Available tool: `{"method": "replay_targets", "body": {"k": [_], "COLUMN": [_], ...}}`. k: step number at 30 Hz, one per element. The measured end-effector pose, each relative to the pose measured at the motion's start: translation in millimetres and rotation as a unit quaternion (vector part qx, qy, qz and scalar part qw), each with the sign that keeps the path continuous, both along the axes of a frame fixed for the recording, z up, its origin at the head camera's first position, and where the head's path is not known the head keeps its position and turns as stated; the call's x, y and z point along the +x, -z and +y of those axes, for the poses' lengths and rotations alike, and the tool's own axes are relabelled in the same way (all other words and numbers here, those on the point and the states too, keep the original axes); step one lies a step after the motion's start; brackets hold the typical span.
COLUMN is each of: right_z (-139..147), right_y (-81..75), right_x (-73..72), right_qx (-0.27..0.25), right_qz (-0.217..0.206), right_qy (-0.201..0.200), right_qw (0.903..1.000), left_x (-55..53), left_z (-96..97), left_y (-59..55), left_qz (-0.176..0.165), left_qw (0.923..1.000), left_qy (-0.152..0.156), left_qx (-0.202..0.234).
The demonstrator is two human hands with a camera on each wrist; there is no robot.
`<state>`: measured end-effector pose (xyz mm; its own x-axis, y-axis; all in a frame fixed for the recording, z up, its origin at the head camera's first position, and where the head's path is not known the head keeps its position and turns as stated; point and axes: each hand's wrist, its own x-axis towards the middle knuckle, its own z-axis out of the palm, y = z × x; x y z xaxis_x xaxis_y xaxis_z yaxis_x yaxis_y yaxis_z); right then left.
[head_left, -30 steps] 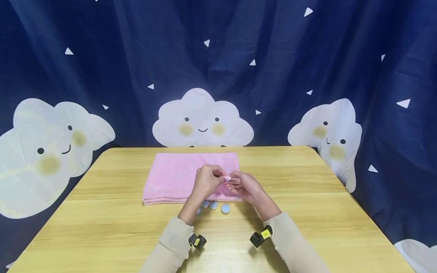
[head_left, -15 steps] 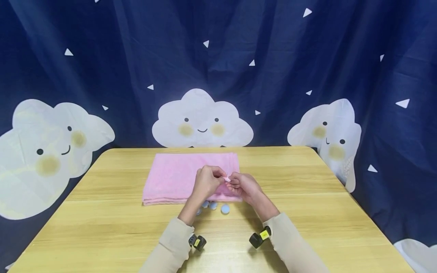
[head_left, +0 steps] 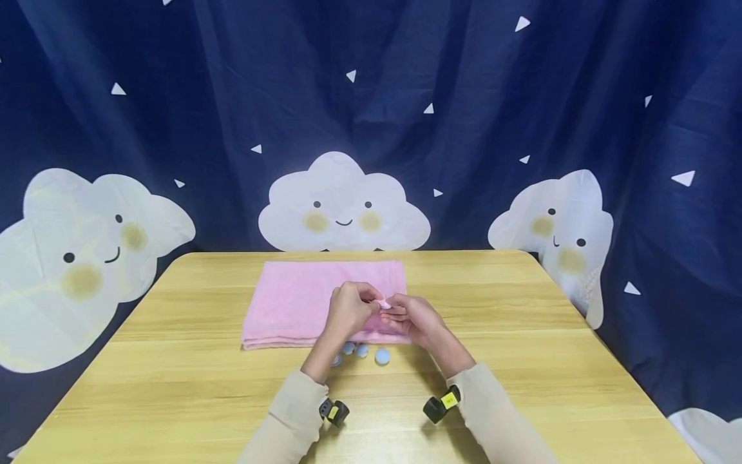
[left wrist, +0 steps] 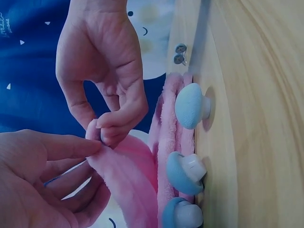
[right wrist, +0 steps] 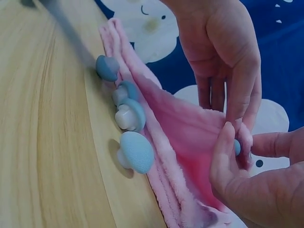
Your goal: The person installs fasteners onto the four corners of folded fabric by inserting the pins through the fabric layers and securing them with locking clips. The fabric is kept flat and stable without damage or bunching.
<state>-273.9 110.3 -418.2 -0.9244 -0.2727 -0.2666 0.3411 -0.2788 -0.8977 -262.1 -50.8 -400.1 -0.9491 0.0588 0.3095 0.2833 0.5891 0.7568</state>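
A folded pink plush blanket [head_left: 301, 296] lies on the table. Just above it my left hand [head_left: 348, 312] and right hand [head_left: 425, 322] meet at a raised corner of it. Thumb and fingers of both hands pinch this corner. In the right wrist view a bit of a light blue piece [right wrist: 237, 147] shows between the fingers, against the pink fabric; the rest of it is hidden. Beside the blanket's near edge are several light blue mushroom-shaped fasteners with domed caps and white stems, one [head_left: 382, 356] apart from the others. Another fastener [left wrist: 184, 173] shows its stem in the left wrist view.
The wooden table [head_left: 191, 399] has rounded far corners, with a dark blue curtain [head_left: 464, 129] printed with clouds behind it. Black wrist cameras sit on both beige sleeves. Two small grey round pieces [left wrist: 180, 53] appear past the blanket's end in the left wrist view.
Both hands stay nearly in place at the blanket corner. The pinched fabric has turned slightly between the fingertips, and the right hand has shifted a little left. The fasteners on the table have not moved.
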Motion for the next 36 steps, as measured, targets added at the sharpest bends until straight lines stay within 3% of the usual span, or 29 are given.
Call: {"method": "replay_targets", "body": {"k": [14, 24, 32, 36], "right_z": [-2, -3, 1, 4], "right_y": [1.1, 3.5, -1.7, -3.7], "right_x": [0.5, -1.6, -0.3, -1.1], "right_qx": [0.007, 0.024, -0.001, -0.023], "right_qz": [0.006, 0.008, 0.008, 0.001], "right_qy": [-0.006, 0.034, 0.034, 0.027], "right_qw": [0.9999, 0.9991, 0.9994, 0.9994], "left_x": [5.4, 7.1, 9.1, 13.5], "left_z": [1.7, 5.6, 1.9, 0.1], "left_y": [-3.1, -2.5, -9.6, -17.2], "left_qz": [-0.007, 0.018, 0.001, -0.025], "left_qw": [0.9996, 0.9981, 0.998, 0.9944], "left_qy": [-0.001, 0.005, -0.012, 0.019], "left_qx": [-0.029, -0.059, -0.062, -0.101]}}
